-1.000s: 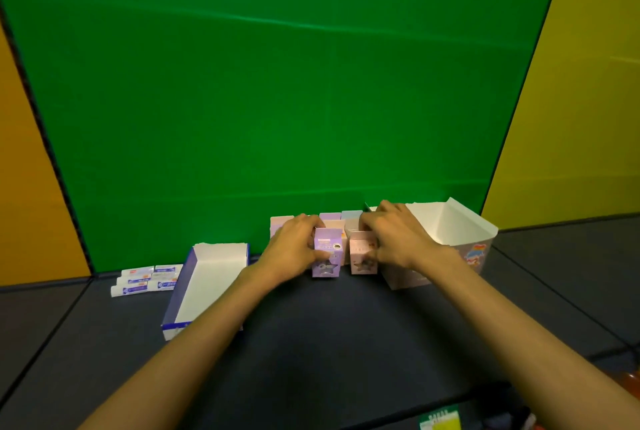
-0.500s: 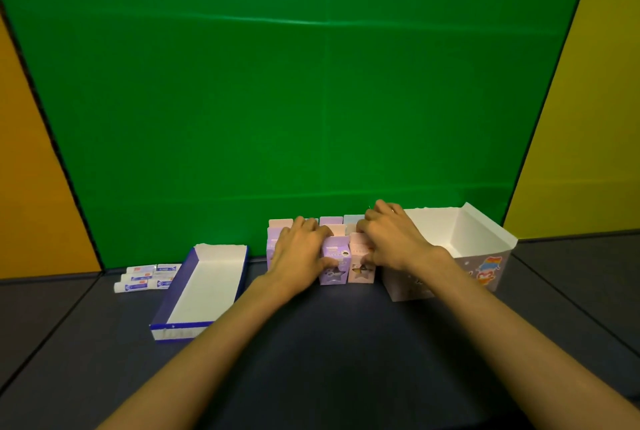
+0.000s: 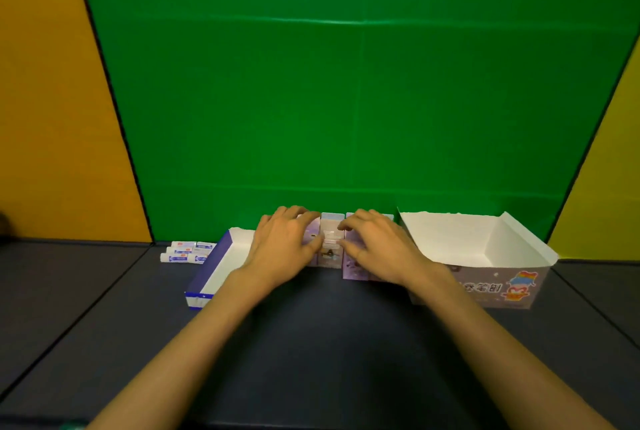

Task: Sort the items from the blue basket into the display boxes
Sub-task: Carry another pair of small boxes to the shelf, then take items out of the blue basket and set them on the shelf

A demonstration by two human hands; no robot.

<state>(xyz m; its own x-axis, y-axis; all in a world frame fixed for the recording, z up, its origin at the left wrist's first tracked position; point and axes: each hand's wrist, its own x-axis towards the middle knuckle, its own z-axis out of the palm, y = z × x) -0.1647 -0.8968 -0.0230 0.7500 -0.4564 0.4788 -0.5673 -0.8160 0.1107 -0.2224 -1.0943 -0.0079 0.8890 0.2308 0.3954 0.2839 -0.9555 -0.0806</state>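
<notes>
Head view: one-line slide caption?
Both hands, left hand and right hand, gather small pastel boxes between two display boxes, blue tray and printed carton.

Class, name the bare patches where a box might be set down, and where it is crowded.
Free: the dark table between the forearms, and inside the big white box. Crowded: the small cartons under the left hand and right hand.

green backdrop (image 3: pixel 346 100), yellow walls (image 3: pixel 45 117), dark tabletop (image 3: pixel 329 343)

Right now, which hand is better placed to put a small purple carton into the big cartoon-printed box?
Right hand, probably: it rests on the small cartons directly beside the cartoon-printed box; the left hand is farther away.
</notes>
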